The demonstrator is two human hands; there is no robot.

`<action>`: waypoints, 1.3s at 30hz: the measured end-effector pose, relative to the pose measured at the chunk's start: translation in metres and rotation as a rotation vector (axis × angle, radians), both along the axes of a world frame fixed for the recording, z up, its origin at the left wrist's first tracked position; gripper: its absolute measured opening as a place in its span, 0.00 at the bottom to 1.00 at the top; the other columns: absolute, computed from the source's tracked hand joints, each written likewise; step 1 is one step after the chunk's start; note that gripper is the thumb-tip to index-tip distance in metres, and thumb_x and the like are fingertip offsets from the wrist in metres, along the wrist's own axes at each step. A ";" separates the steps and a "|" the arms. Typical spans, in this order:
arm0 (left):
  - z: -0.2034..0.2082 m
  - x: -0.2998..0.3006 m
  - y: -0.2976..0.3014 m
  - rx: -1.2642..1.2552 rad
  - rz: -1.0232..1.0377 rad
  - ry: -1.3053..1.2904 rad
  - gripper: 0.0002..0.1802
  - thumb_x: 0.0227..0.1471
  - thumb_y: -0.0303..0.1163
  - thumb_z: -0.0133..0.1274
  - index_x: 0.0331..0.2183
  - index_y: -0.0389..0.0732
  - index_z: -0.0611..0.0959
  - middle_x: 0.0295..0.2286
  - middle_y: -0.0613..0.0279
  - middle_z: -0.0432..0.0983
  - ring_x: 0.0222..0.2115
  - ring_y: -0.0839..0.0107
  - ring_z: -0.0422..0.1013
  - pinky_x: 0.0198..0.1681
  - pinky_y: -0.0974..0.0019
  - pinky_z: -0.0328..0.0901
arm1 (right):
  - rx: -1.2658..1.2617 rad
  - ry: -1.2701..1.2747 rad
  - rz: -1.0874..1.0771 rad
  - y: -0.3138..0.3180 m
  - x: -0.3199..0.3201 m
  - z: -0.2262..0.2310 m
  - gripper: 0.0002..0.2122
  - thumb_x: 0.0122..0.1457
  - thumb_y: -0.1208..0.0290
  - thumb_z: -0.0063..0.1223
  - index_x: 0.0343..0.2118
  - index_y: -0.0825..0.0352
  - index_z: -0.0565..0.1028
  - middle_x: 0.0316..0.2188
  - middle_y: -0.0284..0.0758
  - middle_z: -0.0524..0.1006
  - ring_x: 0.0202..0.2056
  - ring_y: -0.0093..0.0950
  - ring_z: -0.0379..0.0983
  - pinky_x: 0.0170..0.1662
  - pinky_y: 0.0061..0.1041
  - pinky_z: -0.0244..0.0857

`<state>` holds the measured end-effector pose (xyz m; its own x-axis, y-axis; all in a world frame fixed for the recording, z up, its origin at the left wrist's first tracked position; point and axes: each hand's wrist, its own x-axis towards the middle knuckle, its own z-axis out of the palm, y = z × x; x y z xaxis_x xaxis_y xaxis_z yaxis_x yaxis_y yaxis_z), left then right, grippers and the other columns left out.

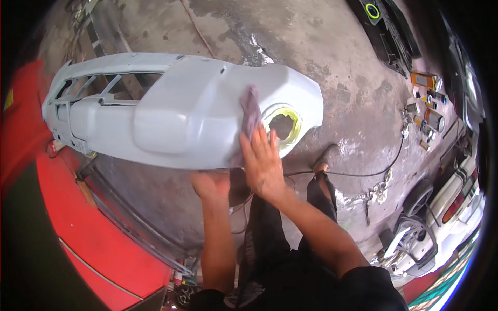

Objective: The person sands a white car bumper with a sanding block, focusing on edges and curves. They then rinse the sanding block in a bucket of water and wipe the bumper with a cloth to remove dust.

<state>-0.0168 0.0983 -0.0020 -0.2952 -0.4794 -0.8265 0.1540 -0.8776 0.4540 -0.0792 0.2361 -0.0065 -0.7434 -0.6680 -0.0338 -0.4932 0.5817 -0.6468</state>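
A pale grey car bumper [202, 111] lies across the view in front of me, with grille openings at its left end. Near its right end is a round hole edged with yellow-green masking tape [297, 127]. My right hand [263, 163] lies flat on the bumper beside this hole, fingers apart. Beneath it, a crumpled mauve-grey cloth [251, 109] is pressed to the surface and reaches out past the fingertips. At the bumper's near edge, my left hand [211, 184] touches from below. Its fingers are hidden under the bumper.
Red car panels [93, 223] stand at the left. A dark hose [363, 175] crosses the stained concrete floor [332, 62]. Several cans [433, 120] stand at the right, near a white vehicle part with a red lamp [459, 199]. Black trim [386, 39] lies at the far right.
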 end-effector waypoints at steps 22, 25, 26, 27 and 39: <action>0.009 0.047 -0.014 -0.046 -0.178 0.126 0.29 0.70 0.56 0.36 0.60 0.48 0.73 0.60 0.56 0.69 0.59 0.58 0.66 0.61 0.41 0.60 | -0.377 0.005 0.048 -0.060 -0.010 0.031 0.24 0.56 0.75 0.58 0.57 0.73 0.72 0.64 0.51 0.67 0.64 0.51 0.64 0.65 0.52 0.59; 0.020 0.034 -0.009 -0.154 -0.151 -0.015 0.34 0.67 0.60 0.39 0.62 0.45 0.71 0.62 0.54 0.67 0.62 0.55 0.64 0.63 0.36 0.58 | -0.361 -0.096 -0.007 -0.034 0.027 0.013 0.26 0.52 0.74 0.59 0.57 0.71 0.73 0.66 0.51 0.64 0.67 0.54 0.60 0.68 0.56 0.52; 0.027 0.029 -0.004 -0.172 -0.167 -0.075 0.35 0.67 0.60 0.40 0.62 0.44 0.71 0.61 0.54 0.67 0.62 0.54 0.64 0.64 0.36 0.58 | -0.302 -0.065 0.004 -0.017 0.039 -0.002 0.26 0.52 0.75 0.59 0.56 0.71 0.73 0.66 0.50 0.64 0.67 0.53 0.60 0.68 0.56 0.52; 0.022 0.038 -0.010 -0.133 -0.183 -0.006 0.36 0.66 0.61 0.41 0.61 0.42 0.71 0.61 0.52 0.67 0.61 0.51 0.64 0.61 0.34 0.61 | -0.247 -0.035 0.022 0.009 0.050 -0.018 0.25 0.52 0.75 0.58 0.56 0.70 0.73 0.67 0.49 0.64 0.67 0.52 0.60 0.69 0.55 0.52; 0.017 0.034 -0.005 -0.146 -0.214 0.044 0.30 0.65 0.64 0.42 0.37 0.46 0.78 0.51 0.53 0.76 0.57 0.44 0.67 0.51 0.31 0.68 | -0.066 -0.043 0.097 0.154 0.058 -0.084 0.25 0.52 0.82 0.55 0.56 0.69 0.75 0.65 0.43 0.68 0.63 0.46 0.67 0.63 0.46 0.65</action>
<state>0.0169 0.0936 0.0148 -0.4370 -0.5156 -0.7370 -0.0052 -0.8179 0.5753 -0.0216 0.3900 -0.0906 -0.6738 -0.7387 -0.0178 -0.5162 0.4878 -0.7040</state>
